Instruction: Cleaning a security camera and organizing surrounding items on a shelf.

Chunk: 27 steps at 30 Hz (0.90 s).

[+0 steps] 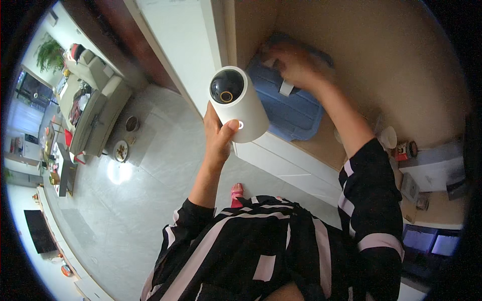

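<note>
My left hand (pixel 219 135) grips a white cylindrical device (pixel 250 116) with a glossy black dome and a gold ring at its upper end. The thumb lies beside a small round mark on its side. Farther right, my right hand (pixel 297 67) is blurred over a blue ridged storage box (pixel 290 116) inside a wooden cabinet compartment. A short pale tab (pixel 286 88) shows just below my right fingers. Shadow and blur hide the fingertips, so I cannot tell whether they grip anything.
White drawer fronts (pixel 278 158) run below the wooden shelf. A red-labelled jar (pixel 406 150) and a white cup (pixel 388 136) stand right of my forearm. A white door frame (pixel 184 34) rises ahead. On the tiled floor, a plate (pixel 121 151) and a bowl (pixel 132 123) sit near a sofa (pixel 113 109).
</note>
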Available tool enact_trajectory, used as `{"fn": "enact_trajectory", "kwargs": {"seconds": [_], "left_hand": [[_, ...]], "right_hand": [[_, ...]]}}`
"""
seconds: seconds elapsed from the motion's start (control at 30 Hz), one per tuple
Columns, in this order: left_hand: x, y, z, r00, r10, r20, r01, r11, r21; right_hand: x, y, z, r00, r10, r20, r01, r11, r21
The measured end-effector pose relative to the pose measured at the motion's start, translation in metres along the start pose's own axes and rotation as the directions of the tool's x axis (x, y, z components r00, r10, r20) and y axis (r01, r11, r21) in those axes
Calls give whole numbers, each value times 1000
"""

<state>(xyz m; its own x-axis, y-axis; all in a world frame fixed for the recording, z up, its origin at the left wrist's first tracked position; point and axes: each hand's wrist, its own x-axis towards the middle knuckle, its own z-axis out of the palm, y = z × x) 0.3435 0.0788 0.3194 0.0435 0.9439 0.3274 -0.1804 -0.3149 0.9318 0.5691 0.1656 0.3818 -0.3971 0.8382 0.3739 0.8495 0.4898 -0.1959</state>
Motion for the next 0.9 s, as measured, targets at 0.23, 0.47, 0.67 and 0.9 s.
{"fn": "enact_trajectory", "kwargs": {"seconds": [0.23, 0.47, 0.67, 0.9], "left_hand": [[3, -5, -4, 999, -18, 28, 20, 998, -65], [1, -18, -11, 999, 17, 27, -9, 959, -283], [-1, -3, -7, 998, -65, -16, 59, 965, -257], [1, -6, -5, 999, -43, -17, 38, 973, -227]], "right_hand": [[-40, -61, -9, 986, -164, 27, 153, 958, 243], [-92, -99, -33, 997, -74, -13, 75, 987, 143], [-128, -87, -59, 998, -63, 8, 62, 993, 104], [-143, -25, -63, 935, 326, -137, -296, 933, 203]]}}
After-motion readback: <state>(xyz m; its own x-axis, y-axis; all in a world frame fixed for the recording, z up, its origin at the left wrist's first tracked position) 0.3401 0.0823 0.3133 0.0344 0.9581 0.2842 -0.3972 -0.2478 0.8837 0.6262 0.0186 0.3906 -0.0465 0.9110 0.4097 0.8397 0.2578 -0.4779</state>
